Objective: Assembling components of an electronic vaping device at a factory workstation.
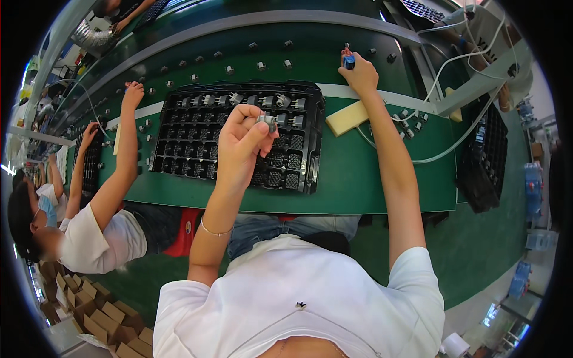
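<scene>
My left hand [242, 140] is raised over a black compartment tray [179, 149] and pinches a small grey metal part [267, 121] between its fingertips. The tray's far rows hold several more grey parts [239, 99]; its nearer cells look bare. My right hand [359, 74] reaches far out over the green conveyor belt [310, 48] and grips a small blue and red part [348, 58] just above the belt. Several small grey parts [287, 62] stand spaced along the belt.
A cream block [347, 117] lies right of the tray on the green bench [358, 185]. White cables [453, 140] run to the right, where another black tray [486, 161] stands. At my left a person in a white shirt [98, 235] reaches to the belt. Cardboard boxes [89, 310] sit below.
</scene>
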Demonstrator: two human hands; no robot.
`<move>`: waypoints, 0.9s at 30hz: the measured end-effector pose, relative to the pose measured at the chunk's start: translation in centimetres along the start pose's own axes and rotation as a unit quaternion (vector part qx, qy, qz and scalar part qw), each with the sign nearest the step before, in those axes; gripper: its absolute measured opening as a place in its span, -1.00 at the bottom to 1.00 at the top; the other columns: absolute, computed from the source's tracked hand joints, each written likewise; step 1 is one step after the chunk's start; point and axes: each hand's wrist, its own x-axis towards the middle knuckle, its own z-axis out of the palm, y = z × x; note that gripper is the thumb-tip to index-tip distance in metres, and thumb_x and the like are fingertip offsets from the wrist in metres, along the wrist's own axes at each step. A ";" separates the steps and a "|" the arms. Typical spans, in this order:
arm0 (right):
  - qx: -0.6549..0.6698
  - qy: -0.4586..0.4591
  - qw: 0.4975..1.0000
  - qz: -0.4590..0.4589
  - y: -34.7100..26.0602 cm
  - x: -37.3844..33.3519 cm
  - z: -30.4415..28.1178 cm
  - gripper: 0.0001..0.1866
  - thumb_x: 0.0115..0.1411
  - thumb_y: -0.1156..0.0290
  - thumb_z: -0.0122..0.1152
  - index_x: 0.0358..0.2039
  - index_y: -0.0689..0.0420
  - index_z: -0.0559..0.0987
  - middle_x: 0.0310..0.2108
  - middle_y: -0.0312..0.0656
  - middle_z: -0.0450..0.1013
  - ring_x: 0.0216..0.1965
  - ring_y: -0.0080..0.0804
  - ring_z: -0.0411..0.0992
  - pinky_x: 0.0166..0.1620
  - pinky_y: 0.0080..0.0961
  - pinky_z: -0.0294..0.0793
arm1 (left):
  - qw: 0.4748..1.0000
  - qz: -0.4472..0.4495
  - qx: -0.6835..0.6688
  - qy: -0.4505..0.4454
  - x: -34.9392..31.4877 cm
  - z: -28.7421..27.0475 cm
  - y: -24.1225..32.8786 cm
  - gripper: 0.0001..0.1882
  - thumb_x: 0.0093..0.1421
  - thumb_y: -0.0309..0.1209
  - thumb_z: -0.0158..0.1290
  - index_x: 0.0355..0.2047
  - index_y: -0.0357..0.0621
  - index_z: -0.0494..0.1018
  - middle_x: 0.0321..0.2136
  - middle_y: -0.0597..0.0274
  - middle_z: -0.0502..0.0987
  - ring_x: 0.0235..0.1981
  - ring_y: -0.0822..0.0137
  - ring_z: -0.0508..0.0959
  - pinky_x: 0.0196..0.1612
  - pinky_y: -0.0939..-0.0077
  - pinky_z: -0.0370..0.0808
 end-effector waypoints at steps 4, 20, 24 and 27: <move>-0.020 -0.019 0.999 -0.022 0.2 0.4 -0.3 -0.61 -0.07 0.12 0.35 -0.29 0.09 0.59 -0.38 0.01 0.57 -0.28 0.06 0.55 -0.21 -0.15 0.52 | 1.000 0.020 0.000 0.017 0.4 0.3 0.4 -0.74 0.24 -0.39 0.16 -0.15 -0.24 0.39 -0.44 0.18 0.57 -0.59 0.56 0.42 -0.54 0.71 0.31; 0.594 -0.233 0.769 0.040 -12.0 -13.8 -13.2 -0.48 0.03 0.27 0.43 -0.02 0.21 0.53 -0.29 -0.30 0.55 -0.37 -0.67 0.49 -0.43 -0.78 0.39 | 0.979 0.103 0.178 0.002 0.9 4.1 0.1 -0.71 0.05 -0.52 0.34 -0.30 -0.31 0.45 -0.46 0.27 0.58 -0.53 0.68 0.47 -0.45 0.79 0.42; 0.613 -0.251 0.748 0.052 -11.7 -14.1 -12.9 -0.47 0.02 0.27 0.45 -0.01 0.20 0.52 -0.28 -0.31 0.55 -0.37 -0.68 0.49 -0.42 -0.79 0.38 | 0.980 0.070 0.183 -0.026 1.1 3.8 0.5 -0.72 0.06 -0.53 0.34 -0.33 -0.30 0.44 -0.45 0.28 0.57 -0.49 0.65 0.49 -0.44 0.78 0.42; 0.621 -0.268 0.733 0.079 -11.5 -14.2 -12.9 -0.45 0.01 0.27 0.46 -0.01 0.20 0.52 -0.28 -0.31 0.55 -0.35 -0.67 0.49 -0.38 -0.77 0.41 | 0.975 0.053 0.211 -0.046 0.8 3.5 0.4 -0.72 0.06 -0.54 0.33 -0.32 -0.28 0.43 -0.42 0.28 0.57 -0.44 0.63 0.54 -0.42 0.79 0.44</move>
